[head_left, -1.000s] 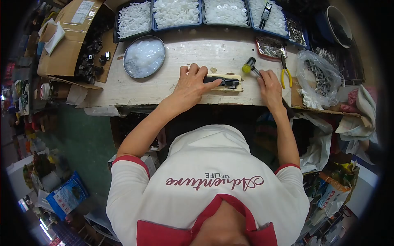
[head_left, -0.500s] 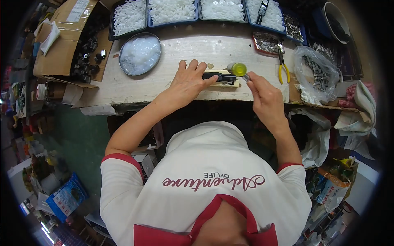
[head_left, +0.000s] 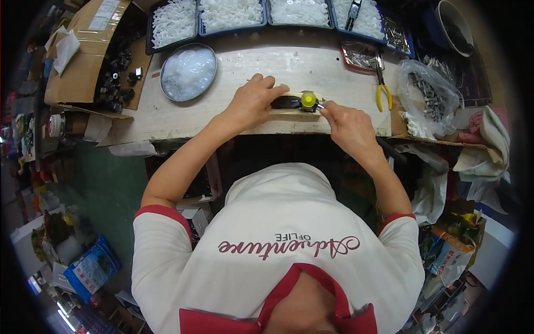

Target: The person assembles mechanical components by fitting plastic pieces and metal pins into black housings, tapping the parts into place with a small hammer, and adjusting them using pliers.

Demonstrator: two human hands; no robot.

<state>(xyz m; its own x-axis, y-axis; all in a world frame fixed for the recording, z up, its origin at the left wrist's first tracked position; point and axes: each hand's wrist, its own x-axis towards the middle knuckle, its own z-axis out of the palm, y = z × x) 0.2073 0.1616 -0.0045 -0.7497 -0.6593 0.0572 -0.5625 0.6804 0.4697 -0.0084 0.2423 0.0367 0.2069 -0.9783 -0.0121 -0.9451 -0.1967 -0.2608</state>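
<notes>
A black part [head_left: 285, 102] lies in a pale wooden block [head_left: 286, 111] near the bench's front edge. My left hand [head_left: 251, 102] is closed on the left end of the black part, fingers bent. From the right, my right hand [head_left: 349, 127] grips the thin metal handle of a small hammer [head_left: 308, 99]. The hammer's yellow face points up, and its head is over the right end of the black part, covering some of it. Whether the head touches the part cannot be made out.
Trays of white pieces [head_left: 231, 13] line the back. A round dish [head_left: 188, 72] stands at left beside a cardboard box [head_left: 83, 55] of black parts. On the right are yellow-handled pliers [head_left: 384, 98], a red tray [head_left: 360, 57] and a plastic bag [head_left: 431, 100] of metal parts.
My right hand has brought the hammer from the right, up and left over the black part. The fingers of my left hand have bent and shifted slightly.
</notes>
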